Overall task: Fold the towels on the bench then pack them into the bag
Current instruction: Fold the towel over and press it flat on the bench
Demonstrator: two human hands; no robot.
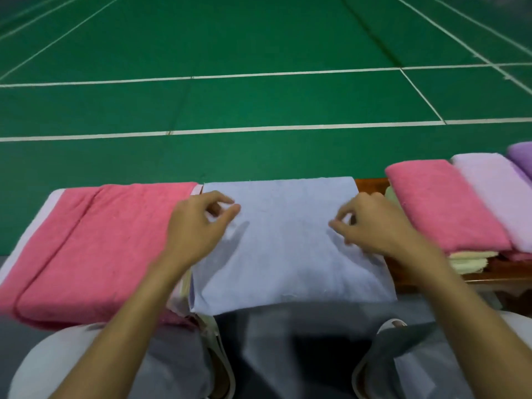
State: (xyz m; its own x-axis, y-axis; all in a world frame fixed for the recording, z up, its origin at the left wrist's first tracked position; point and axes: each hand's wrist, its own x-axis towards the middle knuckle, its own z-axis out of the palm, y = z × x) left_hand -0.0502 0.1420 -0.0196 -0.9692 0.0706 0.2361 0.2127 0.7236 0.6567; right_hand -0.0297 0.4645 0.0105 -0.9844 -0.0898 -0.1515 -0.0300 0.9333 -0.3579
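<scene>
Head view, hands: the left hand and the right hand hang over the blue towel, well apart. Their fingers are loosely curled, thumb and forefinger nearly meeting, with nothing held that I can see (their shadows fall on the cloth, so they look to be off it).
Blue towel: it lies spread flat across the middle of the tabletop, its near edge hanging over the front toward the knees.
Slip risk: that overhang could drag the towel off the front once one side is lifted, and unmatched corners would likely give a skewed fold.
Crowding risk: the big pink towel touches the blue towel's left edge, so a sideways fold could catch it and pull it along.
Right stack: a folded pink towel lies with a lavender towel beside it, over pale yellow towels. A strip of bare tabletop lies between them and the blue towel.
Bag: the grey fabric between the knees is probably the bag, but it is too dim to tell whether its mouth is open.
</scene>
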